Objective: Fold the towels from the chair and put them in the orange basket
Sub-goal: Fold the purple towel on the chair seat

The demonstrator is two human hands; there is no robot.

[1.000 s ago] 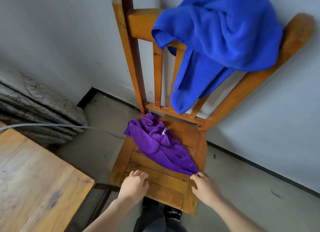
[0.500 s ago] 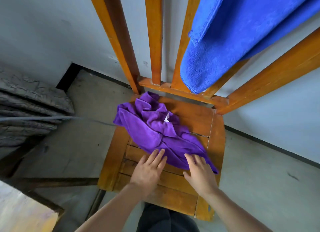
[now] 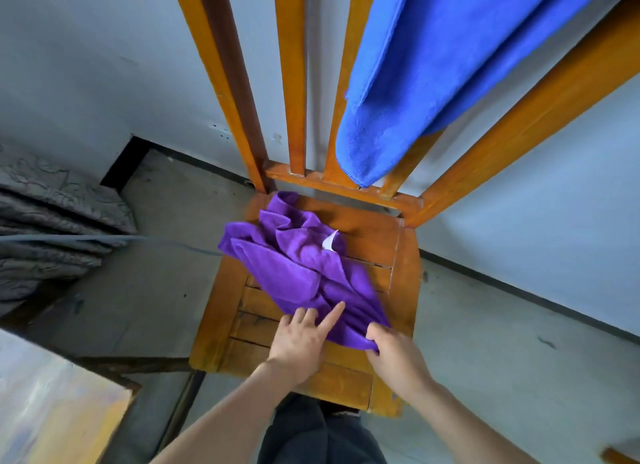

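Wooden chair seat (image 3: 374,231): purple towel (image 3: 294,266) crumpled. Right hand (image 3: 394,356) pinches corner, left hand (image 3: 298,342) flat on cloth; find second corner before lifting.

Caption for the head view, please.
Right hand grips the near corner of a crumpled purple towel on the chair; left hand touches it; blue towel drapes the backrest.

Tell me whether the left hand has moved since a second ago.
Yes. The left hand has gone forward along the chair seat, off the front slats, onto the near edge of the purple towel.
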